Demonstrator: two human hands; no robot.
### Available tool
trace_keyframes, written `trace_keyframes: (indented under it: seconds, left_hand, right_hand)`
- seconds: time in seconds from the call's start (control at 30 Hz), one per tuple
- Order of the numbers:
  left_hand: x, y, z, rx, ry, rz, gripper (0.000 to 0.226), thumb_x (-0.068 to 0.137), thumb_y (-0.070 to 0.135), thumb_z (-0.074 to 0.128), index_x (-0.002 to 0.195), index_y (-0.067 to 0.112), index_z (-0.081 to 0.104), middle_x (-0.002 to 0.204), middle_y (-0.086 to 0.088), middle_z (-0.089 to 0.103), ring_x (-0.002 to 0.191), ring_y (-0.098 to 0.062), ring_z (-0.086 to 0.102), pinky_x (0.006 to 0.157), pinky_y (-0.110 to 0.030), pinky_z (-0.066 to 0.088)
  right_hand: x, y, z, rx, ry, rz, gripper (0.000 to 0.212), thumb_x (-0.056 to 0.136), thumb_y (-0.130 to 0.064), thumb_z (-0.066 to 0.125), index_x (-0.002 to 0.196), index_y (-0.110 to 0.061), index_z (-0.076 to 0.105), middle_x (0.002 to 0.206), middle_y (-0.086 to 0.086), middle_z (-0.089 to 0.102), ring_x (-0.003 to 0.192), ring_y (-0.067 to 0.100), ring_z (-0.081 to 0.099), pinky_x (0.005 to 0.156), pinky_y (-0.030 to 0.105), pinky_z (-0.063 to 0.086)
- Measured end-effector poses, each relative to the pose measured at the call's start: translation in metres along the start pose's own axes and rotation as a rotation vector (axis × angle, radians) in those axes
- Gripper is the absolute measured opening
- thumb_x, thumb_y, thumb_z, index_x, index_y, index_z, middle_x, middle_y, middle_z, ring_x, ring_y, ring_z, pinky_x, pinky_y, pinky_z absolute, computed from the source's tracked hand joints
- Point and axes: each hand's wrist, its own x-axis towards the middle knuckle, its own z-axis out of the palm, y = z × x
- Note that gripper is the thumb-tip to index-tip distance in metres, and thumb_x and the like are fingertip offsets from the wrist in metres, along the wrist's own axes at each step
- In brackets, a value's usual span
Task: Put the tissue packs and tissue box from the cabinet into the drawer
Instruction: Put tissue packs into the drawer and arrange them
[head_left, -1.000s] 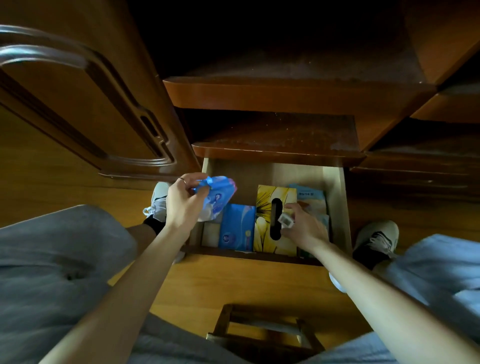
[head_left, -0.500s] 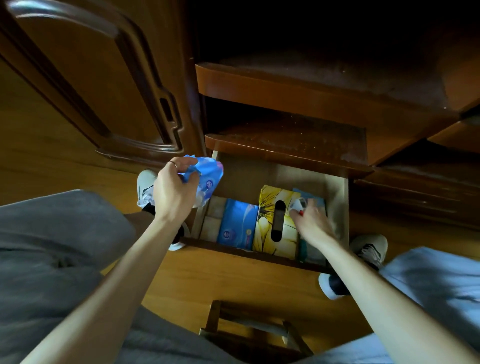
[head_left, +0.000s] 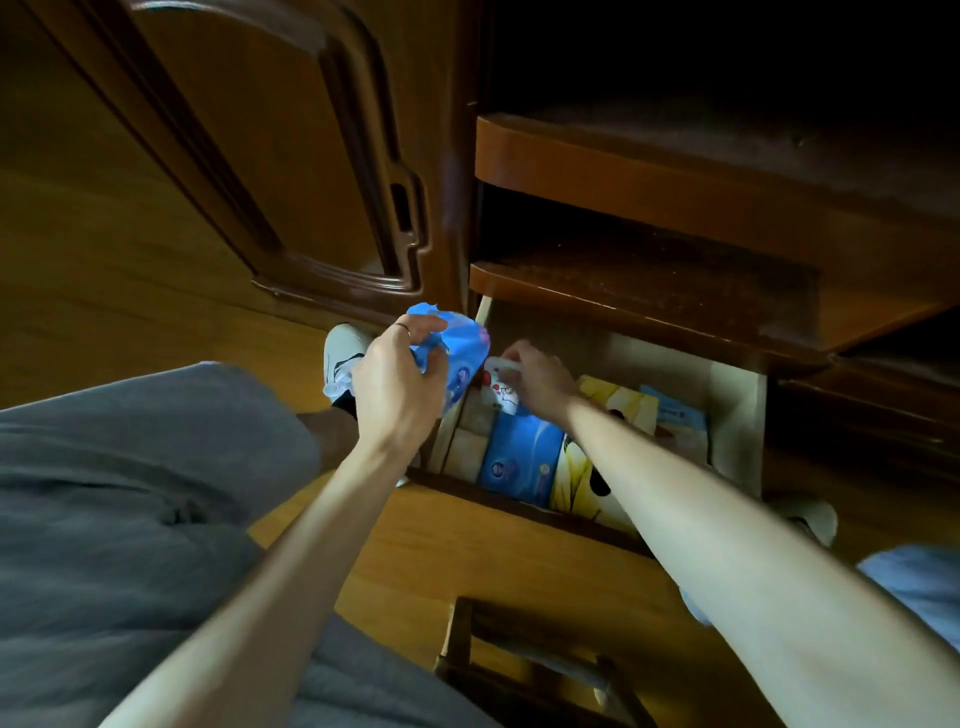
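My left hand (head_left: 397, 382) grips a crumpled blue tissue pack (head_left: 457, 345) above the left edge of the open wooden drawer (head_left: 737, 415). Over the drawer's left part, my right hand (head_left: 535, 376) pinches a small white pack with red print (head_left: 503, 389). Inside the drawer lie a flat blue tissue pack (head_left: 522, 454), a yellow tissue box (head_left: 608, 415) with a dark slot, partly hidden by my right forearm, and a light blue pack (head_left: 680, 415) at the right.
An open brown cabinet door (head_left: 291, 156) stands at the left. Two bare wooden shelves (head_left: 649, 291) jut out above the drawer. A small wooden stool (head_left: 524, 665) sits on the floor near me. My knees and shoes flank the drawer.
My right hand has travelled from the right side of the drawer to its left part with the small white pack. The left hand keeps the blue pack. The view has shifted left.
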Motion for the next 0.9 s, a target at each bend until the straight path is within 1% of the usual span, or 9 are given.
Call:
trace_keyframes:
  seconds: [0.13,0.2,0.37,0.47,0.57,0.63,0.73,0.83,0.9]
  left_hand:
    - [0.001,-0.009,-0.002,0.008,0.005,-0.012,0.025,0.093,0.012,0.064,0.114,0.024,0.069,0.110,0.016,0.066,0.090,-0.001,0.059,0.081,-0.028,0.057]
    - [0.003,-0.012,-0.002,0.008,0.009,-0.022,0.025,0.093,0.011,0.065,0.115,0.022,0.070,0.116,0.010,0.069,0.092,-0.003,0.061,0.078,-0.021,0.055]
    - [0.006,-0.009,0.001,-0.008,-0.010,-0.011,0.025,0.093,0.010,0.064,0.116,0.021,0.069,0.117,0.009,0.069,0.096,-0.004,0.061,0.082,-0.035,0.060]
    - [0.008,-0.007,0.003,-0.015,-0.022,-0.006,0.026,0.094,0.011,0.063,0.116,0.023,0.068,0.115,0.014,0.067,0.097,-0.004,0.062,0.082,-0.037,0.060]
    - [0.009,-0.005,0.006,-0.008,-0.030,0.004,0.025,0.094,0.013,0.063,0.115,0.025,0.068,0.114,0.016,0.066,0.099,-0.006,0.063,0.083,-0.037,0.059]
    - [0.008,-0.004,0.010,-0.006,-0.039,0.016,0.025,0.094,0.013,0.063,0.116,0.026,0.067,0.117,0.012,0.069,0.101,-0.008,0.064,0.085,-0.039,0.058]
    - [0.005,0.005,0.016,0.003,-0.085,0.067,0.026,0.094,0.013,0.061,0.116,0.025,0.067,0.119,0.011,0.069,0.107,-0.015,0.064,0.093,-0.049,0.053]
    - [-0.002,0.018,0.024,0.057,-0.110,0.143,0.026,0.094,0.014,0.060,0.114,0.028,0.067,0.113,0.014,0.069,0.102,-0.015,0.062,0.094,-0.051,0.050]
    - [-0.007,0.023,0.029,0.086,-0.113,0.185,0.023,0.095,0.017,0.060,0.112,0.029,0.067,0.110,0.016,0.068,0.095,-0.014,0.059,0.092,-0.050,0.049]
  right_hand:
    - [0.023,-0.002,0.023,0.009,0.042,0.058,0.024,0.103,-0.028,0.056,0.125,-0.018,0.055,0.113,0.008,0.068,0.102,0.029,0.067,0.067,0.029,0.045]
    - [0.027,0.002,0.028,-0.040,0.011,0.070,0.018,0.103,-0.027,0.055,0.118,-0.018,0.053,0.115,0.011,0.067,0.110,0.034,0.065,0.072,0.031,0.043]
    - [0.017,0.011,0.048,-0.581,-0.028,-0.027,0.023,0.102,-0.031,0.049,0.118,-0.019,0.061,0.129,0.011,0.064,0.128,0.035,0.043,0.104,0.048,0.033]
    - [0.008,0.007,0.054,-0.632,-0.043,-0.013,0.027,0.098,-0.028,0.053,0.121,-0.019,0.065,0.133,0.009,0.059,0.129,0.034,0.039,0.105,0.048,0.033]
    - [-0.012,0.008,0.049,-0.474,0.097,-0.029,0.039,0.097,-0.035,0.057,0.132,-0.019,0.059,0.136,0.006,0.056,0.129,0.030,0.043,0.105,0.044,0.037]
    - [-0.037,0.019,0.031,-0.325,0.286,-0.035,0.038,0.094,-0.035,0.061,0.129,-0.021,0.060,0.129,0.002,0.061,0.122,0.025,0.051,0.099,0.039,0.042]
    - [-0.078,0.061,-0.007,-0.312,0.517,0.060,0.017,0.091,-0.034,0.064,0.105,-0.025,0.061,0.101,-0.002,0.069,0.095,0.021,0.064,0.071,0.031,0.046]
    - [-0.106,0.096,-0.029,-0.297,0.359,0.329,0.032,0.096,-0.054,0.048,0.096,-0.025,0.061,0.088,0.002,0.071,0.084,0.027,0.068,0.063,0.031,0.042]
    - [-0.112,0.099,-0.026,-0.230,0.252,0.378,0.045,0.094,-0.061,0.044,0.086,-0.021,0.064,0.084,0.001,0.069,0.082,0.026,0.068,0.062,0.031,0.045]
